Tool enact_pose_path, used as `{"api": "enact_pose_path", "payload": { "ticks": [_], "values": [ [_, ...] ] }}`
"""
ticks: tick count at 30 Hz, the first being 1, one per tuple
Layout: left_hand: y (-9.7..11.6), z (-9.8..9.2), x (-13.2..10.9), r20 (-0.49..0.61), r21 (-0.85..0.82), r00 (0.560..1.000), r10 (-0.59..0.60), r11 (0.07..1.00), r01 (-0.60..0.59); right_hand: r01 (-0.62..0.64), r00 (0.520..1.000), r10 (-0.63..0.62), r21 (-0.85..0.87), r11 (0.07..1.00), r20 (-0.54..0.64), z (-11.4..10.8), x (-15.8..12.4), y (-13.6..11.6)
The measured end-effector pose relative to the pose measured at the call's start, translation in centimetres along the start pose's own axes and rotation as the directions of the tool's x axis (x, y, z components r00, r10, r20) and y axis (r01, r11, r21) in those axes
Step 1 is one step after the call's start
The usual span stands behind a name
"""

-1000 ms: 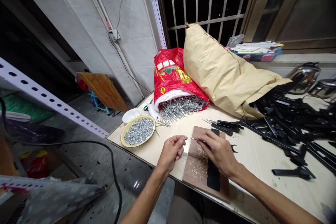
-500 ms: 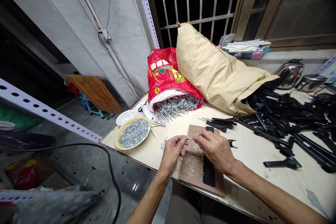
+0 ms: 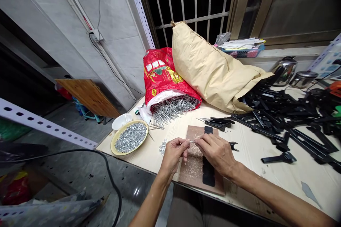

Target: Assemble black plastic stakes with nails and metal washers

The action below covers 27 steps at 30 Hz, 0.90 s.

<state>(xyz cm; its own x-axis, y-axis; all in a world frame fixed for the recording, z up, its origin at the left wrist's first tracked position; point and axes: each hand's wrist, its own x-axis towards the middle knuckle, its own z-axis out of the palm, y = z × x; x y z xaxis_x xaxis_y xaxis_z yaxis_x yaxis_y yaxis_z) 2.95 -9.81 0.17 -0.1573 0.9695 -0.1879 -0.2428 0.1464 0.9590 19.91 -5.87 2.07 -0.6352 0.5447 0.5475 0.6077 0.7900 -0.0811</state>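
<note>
Between my two hands a thin silvery metal pin (image 3: 191, 142) lies level, its middle showing and its ends hidden in the fingertips. My left hand (image 3: 172, 154) pinches the left end, fingers curled. From the other side my right hand (image 3: 217, 152) is closed on the right end. Both are over a brown board (image 3: 190, 173) with a speckled, worn surface and a black strip (image 3: 208, 173) along it. A small heap of shiny metal bits (image 3: 163, 147) lies just left of my left hand. Right of my right hand is a black forked piece (image 3: 233, 146).
A yellow bowl (image 3: 113, 146) of small metal pieces stands at the table's left edge, by a white bowl (image 3: 121, 120). Behind, a red bag (image 3: 160, 67) spills metal pins (image 3: 173, 108) beside a paper sack (image 3: 207, 67). Black plastic parts (image 3: 277, 110) and black-handled tools (image 3: 220, 122) lie to the right.
The whole view has shifted, so the bags and bowls appear further left. Both hands keep their pinch on the pin over the board, with little movement.
</note>
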Motion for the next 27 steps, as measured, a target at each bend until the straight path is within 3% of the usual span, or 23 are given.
{"api": "enact_pose_path", "payload": {
  "ticks": [4, 9, 16, 21, 27],
  "values": [
    [0.3, -0.5, 0.1, 0.078, 0.084, 0.997, -0.027, 0.996, 0.021, 0.056, 0.998, -0.056, -0.002, 0.998, 0.004, -0.3, -0.2, 0.5],
    [0.9, -0.9, 0.3, 0.157, 0.262, 0.988, 0.015, 0.964, -0.056, 0.119, 0.991, -0.118, -0.022, 0.993, 0.064, -0.9, -0.3, 1.3],
    [1.0, -0.9, 0.5, 0.24, 0.358, 0.97, 0.028, 0.927, -0.115, 0.186, 0.98, -0.184, -0.011, 0.983, 0.077, -0.6, -0.5, 2.2],
    [1.0, -0.2, 0.4, 0.216, 0.323, 0.976, 0.012, 0.943, -0.083, 0.195, 0.978, -0.193, -0.014, 0.981, 0.079, -0.8, -0.7, 2.3],
    [0.6, 0.8, 0.4, 0.143, 0.25, 0.99, 0.006, 0.967, -0.043, 0.073, 0.996, -0.073, -0.013, 0.997, 0.049, -0.3, -1.1, 2.0]
  ]
}}
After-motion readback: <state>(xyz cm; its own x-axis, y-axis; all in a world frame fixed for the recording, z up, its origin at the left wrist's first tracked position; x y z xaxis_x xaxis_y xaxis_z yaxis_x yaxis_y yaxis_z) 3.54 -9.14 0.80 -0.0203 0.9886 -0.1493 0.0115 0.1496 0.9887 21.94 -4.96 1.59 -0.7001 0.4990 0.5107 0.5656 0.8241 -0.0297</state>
